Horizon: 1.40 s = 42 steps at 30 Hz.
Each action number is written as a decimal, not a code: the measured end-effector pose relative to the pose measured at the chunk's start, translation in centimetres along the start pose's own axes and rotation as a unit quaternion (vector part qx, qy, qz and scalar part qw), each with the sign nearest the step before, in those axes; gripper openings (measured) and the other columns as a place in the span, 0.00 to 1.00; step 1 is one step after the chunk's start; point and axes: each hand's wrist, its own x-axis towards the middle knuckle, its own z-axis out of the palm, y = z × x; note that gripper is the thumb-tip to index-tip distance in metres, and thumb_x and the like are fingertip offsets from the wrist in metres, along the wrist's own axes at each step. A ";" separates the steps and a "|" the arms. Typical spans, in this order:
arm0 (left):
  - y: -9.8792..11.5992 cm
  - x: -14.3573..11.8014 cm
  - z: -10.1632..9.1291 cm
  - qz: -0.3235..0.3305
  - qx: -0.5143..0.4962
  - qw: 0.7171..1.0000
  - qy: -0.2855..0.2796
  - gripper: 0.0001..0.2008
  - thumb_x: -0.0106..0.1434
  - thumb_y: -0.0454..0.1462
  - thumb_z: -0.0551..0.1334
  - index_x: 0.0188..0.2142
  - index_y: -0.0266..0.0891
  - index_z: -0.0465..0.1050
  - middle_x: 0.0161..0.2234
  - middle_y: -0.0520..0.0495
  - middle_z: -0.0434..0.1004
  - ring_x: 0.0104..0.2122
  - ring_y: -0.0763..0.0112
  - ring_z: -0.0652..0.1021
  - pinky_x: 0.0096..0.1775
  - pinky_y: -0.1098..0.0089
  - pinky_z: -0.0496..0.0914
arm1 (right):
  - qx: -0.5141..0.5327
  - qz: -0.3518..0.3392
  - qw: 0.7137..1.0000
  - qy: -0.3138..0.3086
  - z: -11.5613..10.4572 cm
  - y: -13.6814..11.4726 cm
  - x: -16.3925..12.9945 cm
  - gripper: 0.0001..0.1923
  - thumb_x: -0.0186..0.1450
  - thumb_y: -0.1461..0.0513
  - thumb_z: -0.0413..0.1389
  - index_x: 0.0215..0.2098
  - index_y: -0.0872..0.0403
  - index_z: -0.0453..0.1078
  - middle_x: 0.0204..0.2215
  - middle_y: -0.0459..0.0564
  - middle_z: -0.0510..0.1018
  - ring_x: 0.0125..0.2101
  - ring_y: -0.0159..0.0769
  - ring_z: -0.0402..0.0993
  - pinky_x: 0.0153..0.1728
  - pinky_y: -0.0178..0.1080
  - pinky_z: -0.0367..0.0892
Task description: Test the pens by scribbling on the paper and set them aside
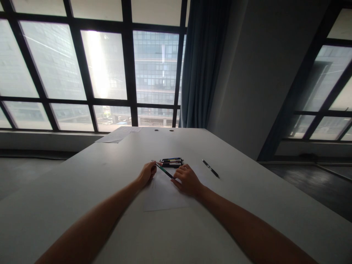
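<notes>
We grip one pencil [164, 171] between both hands [168, 175] over the barely marked paper [165, 196]; other pens [172, 161] wait at twelve o'clock, unused.

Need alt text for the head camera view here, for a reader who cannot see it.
Two bare hands hold one dark pencil between them, left hand and right hand, over a sheet of paper on a white table. Behind lie a cluster of pens, a lone pen to the right, and large windows.

lone pen [211, 168], far papers [117, 135], blue curtain [202, 62], windows [96, 66]
</notes>
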 end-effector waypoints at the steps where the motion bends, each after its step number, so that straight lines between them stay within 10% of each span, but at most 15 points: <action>1: -0.1 0.0 0.0 0.006 0.007 1.000 0.000 0.24 0.57 0.54 0.56 0.36 0.34 0.73 0.15 0.61 0.49 0.14 0.79 0.52 0.18 0.75 0.46 | -0.001 0.000 1.000 -0.002 0.0 0.0 0.0 0.07 0.63 0.61 0.59 0.28 0.55 0.72 0.29 0.48 0.78 0.32 0.36 0.69 0.41 0.42 0.57; 27: 0.0 0.0 0.4 0.016 0.094 0.995 0.038 0.28 0.54 0.61 0.58 0.18 0.40 0.57 0.14 0.57 0.54 0.15 0.80 0.55 0.18 0.74 0.48 | -0.028 0.035 0.999 -0.005 -0.3 -0.2 0.0 0.13 0.69 0.60 0.50 0.31 0.57 0.71 0.30 0.53 0.78 0.32 0.39 0.70 0.40 0.42 0.56; 42: 0.1 0.0 0.6 0.067 0.118 0.988 0.068 0.28 0.57 0.60 0.57 0.38 0.36 0.70 0.20 0.57 0.62 0.17 0.78 0.60 0.20 0.75 0.54 | 0.033 0.096 0.994 0.040 0.5 0.4 -0.4 0.25 0.74 0.60 0.39 0.24 0.55 0.68 0.24 0.50 0.77 0.27 0.34 0.69 0.37 0.40 0.55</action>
